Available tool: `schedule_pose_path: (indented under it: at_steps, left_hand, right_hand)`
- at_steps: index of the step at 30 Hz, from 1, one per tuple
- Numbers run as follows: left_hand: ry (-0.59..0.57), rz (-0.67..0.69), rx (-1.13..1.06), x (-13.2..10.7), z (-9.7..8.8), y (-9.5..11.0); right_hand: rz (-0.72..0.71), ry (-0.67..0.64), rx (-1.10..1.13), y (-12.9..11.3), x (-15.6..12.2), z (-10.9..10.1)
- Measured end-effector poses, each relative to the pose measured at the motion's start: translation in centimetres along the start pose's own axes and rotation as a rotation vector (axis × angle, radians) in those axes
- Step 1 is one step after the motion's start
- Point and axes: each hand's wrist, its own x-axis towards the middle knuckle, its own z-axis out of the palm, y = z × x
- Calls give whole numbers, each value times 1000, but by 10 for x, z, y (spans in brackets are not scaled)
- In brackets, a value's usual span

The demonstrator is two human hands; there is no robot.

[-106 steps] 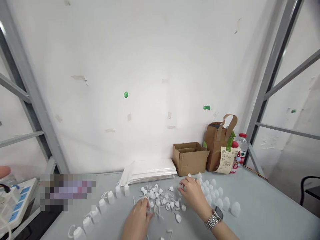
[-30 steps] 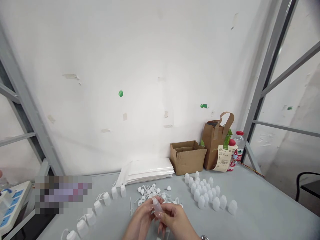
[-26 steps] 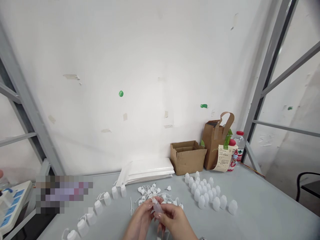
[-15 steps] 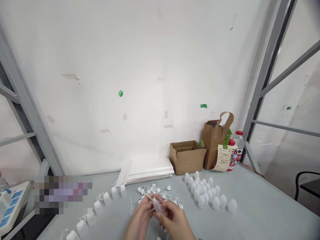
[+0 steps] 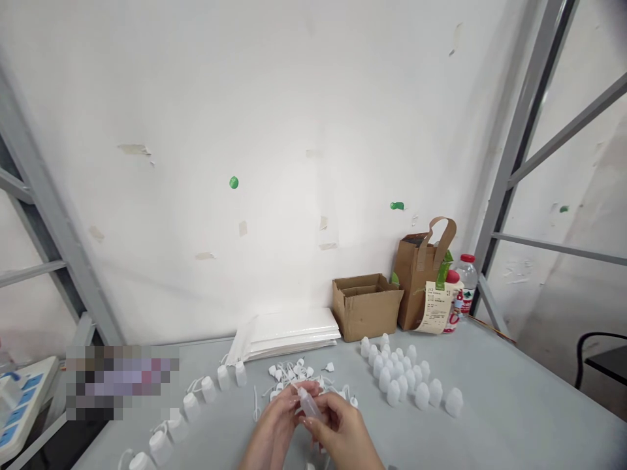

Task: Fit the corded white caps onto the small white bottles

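left hand (image 5: 272, 421): fingers closed on small translucent plastic bottle (image 5: 309, 403); right hand (image 5: 340, 427): fingers gripping same bottle; white tethered plastic caps (image 5: 280, 373): just beyond fingertips

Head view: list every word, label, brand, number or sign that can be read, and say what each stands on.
Nothing can be read: the print on the paper slip in front of the brown paper bag is too small and blurred, as is the label on the water bottle, and the markings on the power strip are illegible.
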Motion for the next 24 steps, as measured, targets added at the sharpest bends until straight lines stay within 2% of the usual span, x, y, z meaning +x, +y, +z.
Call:
schedule_pose_path:
  at_steps: [4, 8, 14, 17, 24]
  left_hand:
    - [-65, -24, -20, 2, -1, -3]
    - [-66, -37, -34, 3, -2, -5]
    - [-64, -80, -65, 0, -1, -3]
    - [-45, -59, -71, 2, -2, -4]
    - [-124, -36, -138, 6, -2, -13]
  right_hand:
    - [-60, 7, -103, 6, -1, -1]
    - [-133, 5, -208, 9, -2, -1]
    - [46, -48, 75, 6, 1, 2]
    - [65, -67, 147, 4, 2, 3]
    - [106, -100, 228, 3, 3, 4]
